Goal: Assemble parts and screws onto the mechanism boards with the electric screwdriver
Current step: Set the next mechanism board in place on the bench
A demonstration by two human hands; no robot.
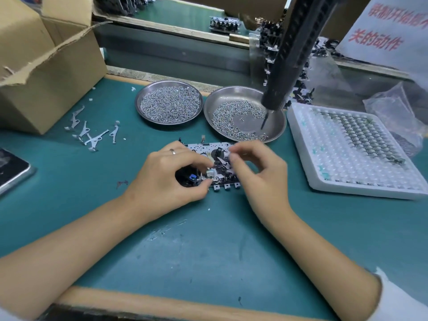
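On green mat | left hand [171,179], right hand [257,172] fingers pinch mechanism board [217,163] | sign [379,31]: "关的动作"

both hands cover much of the mechanism board [209,150]; what the blurred right hand [256,167] pinches above it is unclear. the electric screwdriver [293,52] behind the board runs off the top edge.
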